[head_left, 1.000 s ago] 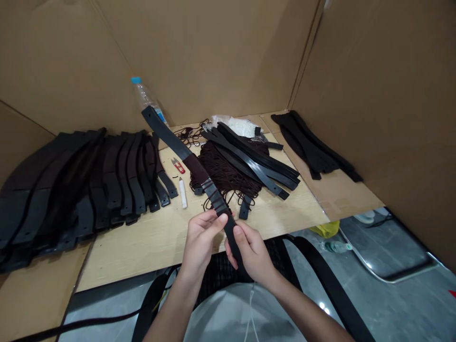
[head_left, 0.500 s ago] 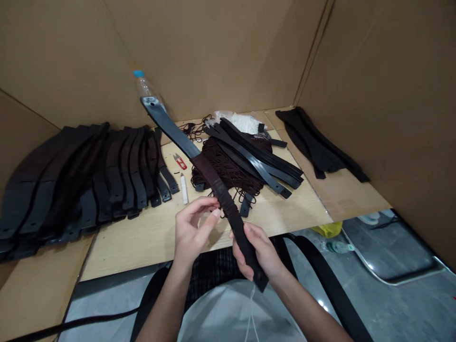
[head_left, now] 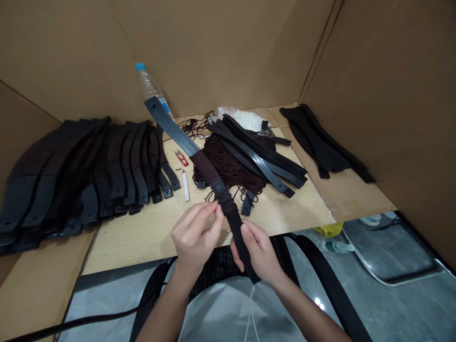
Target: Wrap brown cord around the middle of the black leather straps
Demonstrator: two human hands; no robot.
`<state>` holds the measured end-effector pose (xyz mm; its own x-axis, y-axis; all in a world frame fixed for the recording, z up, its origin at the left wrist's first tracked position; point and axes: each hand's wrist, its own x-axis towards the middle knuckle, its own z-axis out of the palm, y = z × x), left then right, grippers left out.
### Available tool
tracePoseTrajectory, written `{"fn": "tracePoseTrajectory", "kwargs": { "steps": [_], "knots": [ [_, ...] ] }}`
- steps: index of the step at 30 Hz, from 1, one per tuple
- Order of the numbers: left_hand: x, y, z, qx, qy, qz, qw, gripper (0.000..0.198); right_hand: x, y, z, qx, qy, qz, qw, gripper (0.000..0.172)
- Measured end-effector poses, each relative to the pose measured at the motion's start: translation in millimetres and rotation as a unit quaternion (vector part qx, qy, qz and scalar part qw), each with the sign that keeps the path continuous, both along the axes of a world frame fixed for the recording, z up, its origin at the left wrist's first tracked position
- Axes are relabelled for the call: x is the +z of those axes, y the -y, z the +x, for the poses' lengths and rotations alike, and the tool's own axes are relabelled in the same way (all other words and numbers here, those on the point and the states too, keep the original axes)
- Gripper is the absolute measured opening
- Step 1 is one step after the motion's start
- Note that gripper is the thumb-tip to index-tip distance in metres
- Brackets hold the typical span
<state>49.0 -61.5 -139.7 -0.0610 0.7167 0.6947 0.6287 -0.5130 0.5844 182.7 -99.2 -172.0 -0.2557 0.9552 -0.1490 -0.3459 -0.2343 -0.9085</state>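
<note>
A long, curved black strip (head_left: 174,135) with a hole near its far end slants up and away from me. Dark brown cord (head_left: 206,168) is wound round its middle, with looser turns closer to me. My right hand (head_left: 258,251) grips the strip's near end, thumb on top. At the left edge of the loose turns, my left hand (head_left: 195,232) pinches the cord between thumb and fingertips; the pinched bit is mostly hidden. Beyond the hands lies a tangled heap of brown cord (head_left: 228,164), with several bare black strips (head_left: 261,166) on top.
Several cord-wrapped strips (head_left: 66,180) are stacked at the left. More black strips (head_left: 320,142) lie at the right by the cardboard wall (head_left: 392,95). Red thread snips (head_left: 182,158), a white pen-like stick (head_left: 185,186), a plastic bottle (head_left: 151,88) and a clear bag (head_left: 245,119) are on the table (head_left: 142,237).
My left fingertips have closed into a pinch beside the loose turns. The strip has turned slightly in my right hand, and the view has shifted a little.
</note>
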Motion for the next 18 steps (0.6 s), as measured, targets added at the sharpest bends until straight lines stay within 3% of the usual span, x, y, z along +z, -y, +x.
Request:
{"fn": "tracePoseTrajectory", "kwargs": {
  "steps": [5, 10, 12, 15, 18],
  "knots": [
    [-1.0, 3, 0, -0.003, -0.004, -0.005, 1.000, 0.016, 0.0, 1, -1, -0.016, 0.037, 0.022, 0.999, 0.048],
    [-4.5, -1, -3, -0.055, 0.072, -0.116, 0.989, 0.009, -1.0, 0, 1, -0.023, 0.057, 0.026, 0.998, 0.049],
    [-8.2, -4, -6, -0.069, 0.152, -0.209, 0.964, 0.012, -1.9, -1, 1, -0.021, 0.052, 0.019, 0.998, 0.050],
    [-12.5, -6, -9, -0.117, 0.299, -0.340, 0.884, 0.032, -3.6, -2, 1, -0.014, 0.047, 0.014, 0.999, 0.050],
    [-12.6, -4, -3, -0.197, 0.324, -0.402, 0.833, 0.044, -5.8, -3, -1, -0.007, 0.045, 0.017, 0.999, 0.048]
  ]
}}
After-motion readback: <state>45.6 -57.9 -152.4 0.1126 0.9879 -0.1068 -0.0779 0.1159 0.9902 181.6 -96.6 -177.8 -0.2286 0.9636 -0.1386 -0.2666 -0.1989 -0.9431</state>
